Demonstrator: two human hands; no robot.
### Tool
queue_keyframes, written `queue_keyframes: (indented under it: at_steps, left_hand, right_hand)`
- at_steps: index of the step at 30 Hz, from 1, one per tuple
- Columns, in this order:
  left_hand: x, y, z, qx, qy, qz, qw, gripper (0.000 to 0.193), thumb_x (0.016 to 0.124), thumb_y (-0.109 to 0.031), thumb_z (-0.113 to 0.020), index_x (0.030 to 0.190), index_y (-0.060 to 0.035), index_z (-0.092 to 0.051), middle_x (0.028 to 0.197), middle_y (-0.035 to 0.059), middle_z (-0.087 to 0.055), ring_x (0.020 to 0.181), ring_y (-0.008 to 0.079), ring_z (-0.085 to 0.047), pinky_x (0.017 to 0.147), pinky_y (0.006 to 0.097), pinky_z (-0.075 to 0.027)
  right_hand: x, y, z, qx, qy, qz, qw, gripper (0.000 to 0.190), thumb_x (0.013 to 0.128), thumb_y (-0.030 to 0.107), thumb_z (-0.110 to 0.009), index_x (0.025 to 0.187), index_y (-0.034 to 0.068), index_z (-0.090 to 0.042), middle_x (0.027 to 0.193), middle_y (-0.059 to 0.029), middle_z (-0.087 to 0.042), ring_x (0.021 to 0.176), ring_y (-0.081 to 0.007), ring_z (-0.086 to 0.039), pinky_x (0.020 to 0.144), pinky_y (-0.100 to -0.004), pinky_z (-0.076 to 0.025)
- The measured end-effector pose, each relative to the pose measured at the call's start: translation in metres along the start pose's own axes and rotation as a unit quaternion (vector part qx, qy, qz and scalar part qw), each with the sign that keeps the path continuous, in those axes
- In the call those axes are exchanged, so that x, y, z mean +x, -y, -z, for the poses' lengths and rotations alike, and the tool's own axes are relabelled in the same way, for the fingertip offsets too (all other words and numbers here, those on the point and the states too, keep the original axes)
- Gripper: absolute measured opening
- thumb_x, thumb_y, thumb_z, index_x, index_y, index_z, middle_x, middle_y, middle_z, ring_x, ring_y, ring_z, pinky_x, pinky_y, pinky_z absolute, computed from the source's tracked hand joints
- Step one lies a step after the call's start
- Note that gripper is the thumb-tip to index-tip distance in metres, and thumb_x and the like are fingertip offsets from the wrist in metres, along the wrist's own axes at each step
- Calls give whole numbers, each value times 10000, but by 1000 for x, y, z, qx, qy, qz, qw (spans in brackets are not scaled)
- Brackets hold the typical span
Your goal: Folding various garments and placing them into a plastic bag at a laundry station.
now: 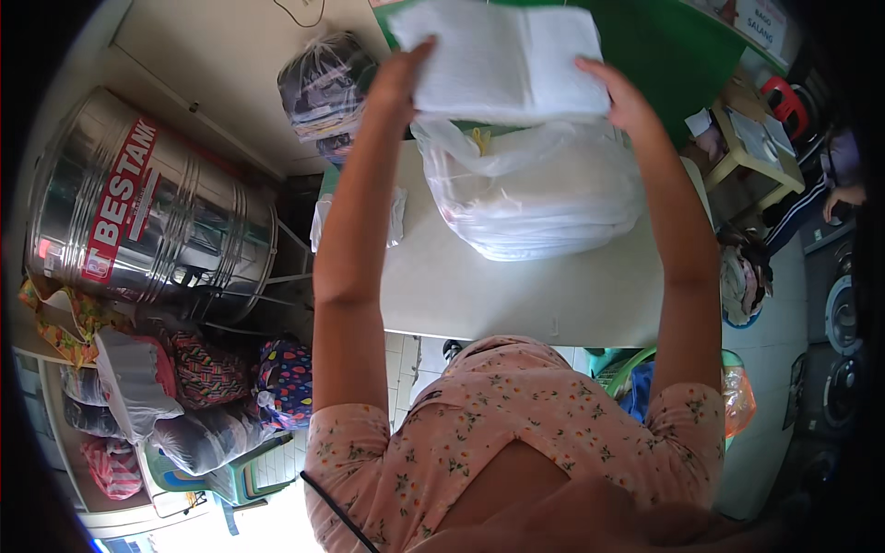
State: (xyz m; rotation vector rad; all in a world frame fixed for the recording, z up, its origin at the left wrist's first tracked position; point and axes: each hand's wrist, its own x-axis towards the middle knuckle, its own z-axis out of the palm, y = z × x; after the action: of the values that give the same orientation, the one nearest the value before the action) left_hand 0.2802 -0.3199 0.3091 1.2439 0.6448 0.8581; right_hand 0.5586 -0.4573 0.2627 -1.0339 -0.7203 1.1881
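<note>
My left hand (399, 79) grips the left side of a folded white cloth (498, 62), held up over the far edge of a pale table (484, 304). The cloth's right side is in my right hand (615, 90), with the thumb or a finger on its face. Just below the cloth, a translucent plastic bag (539, 193) full of white folded cloths rests on the table, its handle loop lying over the top. Something small and yellow (480, 140) shows beside that handle. A white piece of cloth or plastic (394, 218) lies partly behind my left forearm.
Bagged dark folded clothes (328, 86) stand at the back left. A steel tank (159, 200) is at far left, above several filled bags (207, 366). Front-loading washers (842, 311) line the right. Another person's hand (845, 202) shows near a small table (753, 148). A basket (622, 373) is by the near right edge.
</note>
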Motion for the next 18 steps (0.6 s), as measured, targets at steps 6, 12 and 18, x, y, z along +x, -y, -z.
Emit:
queue_keyframes:
  at_steps: [6, 12, 18]
  left_hand:
    - [-42, 70, -18, -49, 120, 131, 983, 471, 837, -275, -591, 1186, 6, -446, 1074, 152, -575, 915, 243, -607, 753, 365, -521]
    - [-47, 103, -40, 51, 50, 169, 983, 484, 834, -287, -609, 1210, -38, -434, 1087, 123, -572, 939, 225, -595, 737, 388, -526]
    - [-57, 108, -38, 150, 18, 118, 981, 468, 827, -350, -606, 1095, 19, -501, 990, 148, -606, 804, 232, -631, 658, 369, -524]
  right_hand:
    - [-103, -18, 30, -17, -81, -104, 991, 412, 755, 280, -659, 1098, 70, -570, 1059, -69, -600, 963, -193, -582, 851, -346, -470]
    - [-111, -33, 60, -90, -120, -136, 979, 480, 745, 327, -654, 1122, 54, -538, 1059, -94, -588, 940, -220, -584, 834, -357, -477]
    - [-100, -32, 68, -121, -105, -158, 974, 544, 739, 363, -650, 1161, 49, -512, 1087, -107, -572, 989, -218, -556, 841, -356, -462]
